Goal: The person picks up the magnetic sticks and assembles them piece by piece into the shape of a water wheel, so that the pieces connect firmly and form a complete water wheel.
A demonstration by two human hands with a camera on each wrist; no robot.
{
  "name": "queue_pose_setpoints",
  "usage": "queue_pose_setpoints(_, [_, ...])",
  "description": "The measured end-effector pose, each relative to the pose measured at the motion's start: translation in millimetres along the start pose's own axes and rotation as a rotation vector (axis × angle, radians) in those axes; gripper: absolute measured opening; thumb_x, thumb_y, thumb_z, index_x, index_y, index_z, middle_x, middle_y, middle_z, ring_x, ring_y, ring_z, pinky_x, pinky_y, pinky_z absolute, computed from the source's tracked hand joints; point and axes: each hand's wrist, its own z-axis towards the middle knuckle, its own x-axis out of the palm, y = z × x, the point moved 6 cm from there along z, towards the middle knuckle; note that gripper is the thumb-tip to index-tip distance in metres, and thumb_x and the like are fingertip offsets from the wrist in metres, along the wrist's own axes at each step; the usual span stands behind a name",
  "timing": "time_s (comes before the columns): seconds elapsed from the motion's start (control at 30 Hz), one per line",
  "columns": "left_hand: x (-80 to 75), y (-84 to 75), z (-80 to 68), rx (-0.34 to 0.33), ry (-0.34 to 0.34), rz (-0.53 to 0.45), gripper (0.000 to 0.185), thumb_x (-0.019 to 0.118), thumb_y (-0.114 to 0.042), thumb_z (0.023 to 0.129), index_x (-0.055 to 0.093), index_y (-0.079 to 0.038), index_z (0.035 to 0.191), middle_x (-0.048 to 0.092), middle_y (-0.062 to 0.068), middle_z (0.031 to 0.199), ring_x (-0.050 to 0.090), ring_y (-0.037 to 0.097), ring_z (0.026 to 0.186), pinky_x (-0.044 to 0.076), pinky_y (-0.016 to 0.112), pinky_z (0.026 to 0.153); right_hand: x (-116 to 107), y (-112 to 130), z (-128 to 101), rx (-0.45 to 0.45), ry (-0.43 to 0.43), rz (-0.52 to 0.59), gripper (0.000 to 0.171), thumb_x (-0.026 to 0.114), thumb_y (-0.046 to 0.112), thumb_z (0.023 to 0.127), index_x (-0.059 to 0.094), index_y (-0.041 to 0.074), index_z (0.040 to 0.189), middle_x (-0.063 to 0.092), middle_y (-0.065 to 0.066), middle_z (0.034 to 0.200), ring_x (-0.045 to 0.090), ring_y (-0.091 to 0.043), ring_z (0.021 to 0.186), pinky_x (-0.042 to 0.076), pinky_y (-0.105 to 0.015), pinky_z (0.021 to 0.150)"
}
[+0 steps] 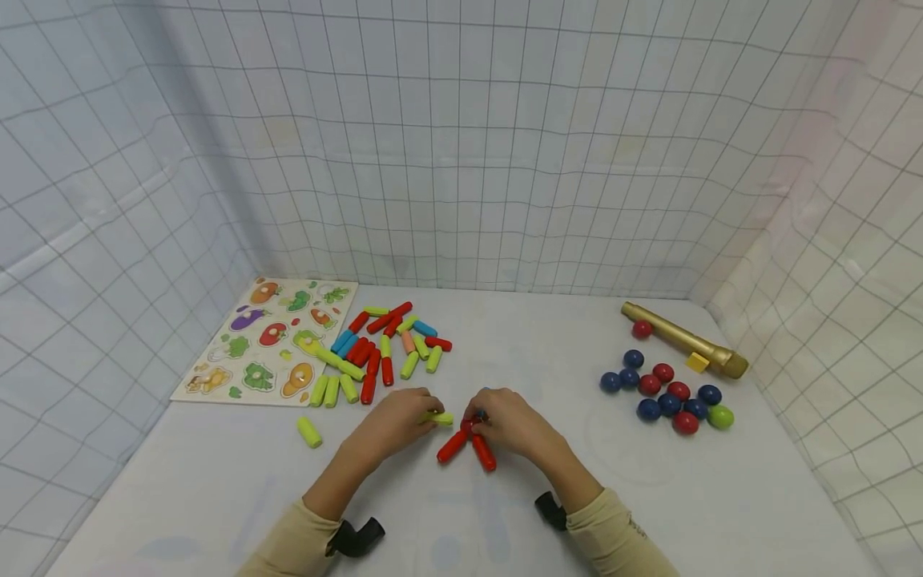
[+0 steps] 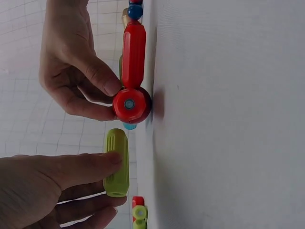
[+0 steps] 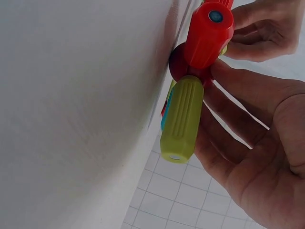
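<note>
"What is the left hand (image 1: pixel 401 421) doing?"

"Pinching a green rod (image 2: pixel 116 167) between thumb and fingers; the rod is just beside the red ball (image 3: pixel 178 63), apart from it."

"And the right hand (image 1: pixel 510 421)?"

"Thumb and fingers pinch that ball at the table (image 1: pixel 404 497); two red rods (image 1: pixel 452 446) reach from it toward the person (the right wrist view shows a second green rod (image 3: pixel 182 119) meeting it too)."

"Elsewhere?"

"Loose rods (image 1: pixel 368 389) beside a picture board (image 1: pixel 270 355) at left, some overlapping its edge; at right, balls (image 1: pixel 670 405) near a gold microphone (image 1: pixel 681 336)."
</note>
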Motion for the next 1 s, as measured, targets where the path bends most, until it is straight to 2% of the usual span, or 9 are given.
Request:
queue_pose_setpoints(0.17, [3.9, -5.9, 2.4, 0.032, 0.024, 0.004, 0.019, 0.077, -0.014, 0.082, 0.075, -0.011, 0.101, 0.07, 0.0, 0.091, 0.064, 0.014, 0.085, 0.056, 0.031, 0.08, -1, 2, -1, -0.011, -0.008, -0.012, 0.012, 0.073, 0.009, 0.085, 0.074, 0.012, 0.097, 0.07, 0.002, 0.094, 0.06, -0.01, 0.085, 0.05, -0.021, 0.074])
queue_pose_setpoints(0.47, [9.5, -6.5, 3.8, 0.02, 0.021, 0.039, 0.02, 0.077, -0.017, 0.083, 0.075, -0.012, 0.103, 0.071, 0.0, 0.093, 0.065, 0.016, 0.089, 0.056, 0.032, 0.083, -1, 3, 0, -0.009, -0.005, -0.014, 0.013, 0.073, 0.009, 0.085, 0.076, 0.011, 0.098, 0.069, 0.001, 0.092, 0.06, -0.011, 0.084, 0.049, -0.02, 0.073])
queue_pose_setpoints(0.63, [6.0, -5.8, 2.5, 0.015, 0.025, 0.053, 0.024, 0.077, -0.017, 0.083, 0.074, -0.011, 0.106, 0.071, 0.002, 0.096, 0.065, 0.017, 0.091, 0.056, 0.033, 0.084, -1, 2, 1, -0.019, -0.014, -0.016, 0.013, 0.073, 0.01, 0.086, 0.076, 0.011, 0.098, 0.069, 0.001, 0.091, 0.061, -0.011, 0.083, 0.049, -0.02, 0.072])
queue_pose_setpoints(0.7, [0.8, -0.2, 0.0, -0.019, 0.032, 0.036, 0.026, 0.077, -0.016, 0.083, 0.073, -0.011, 0.108, 0.071, 0.003, 0.098, 0.065, 0.018, 0.092, 0.055, 0.035, 0.084, -2, 2, 1, -0.026, -0.013, -0.022, 0.013, 0.073, 0.009, 0.086, 0.076, 0.011, 0.098, 0.069, 0.001, 0.092, 0.061, -0.011, 0.084, 0.049, -0.021, 0.073])
queue_pose_setpoints(0.8, [-13.2, 16.5, -5.7, -0.094, 0.018, 0.028, 0.024, 0.075, -0.012, 0.084, 0.072, -0.011, 0.108, 0.071, 0.005, 0.1, 0.065, 0.02, 0.092, 0.055, 0.037, 0.084, -1, 3, 1, -0.035, -0.008, -0.048, 0.012, 0.072, 0.01, 0.086, 0.076, 0.012, 0.098, 0.07, 0.002, 0.092, 0.061, -0.013, 0.086, 0.05, -0.023, 0.077])
queue_pose_setpoints(1.0, [-41.3, 62.4, -18.5, -0.224, -0.059, 0.225, 0.02, 0.073, 0.001, 0.082, 0.072, -0.008, 0.1, 0.066, 0.011, 0.088, 0.06, 0.024, 0.078, 0.056, 0.037, 0.072, 0, 3, 0, -0.036, -0.002, -0.085, 0.013, 0.071, 0.011, 0.088, 0.077, 0.012, 0.099, 0.072, 0.003, 0.096, 0.059, -0.012, 0.088, 0.05, -0.027, 0.082])
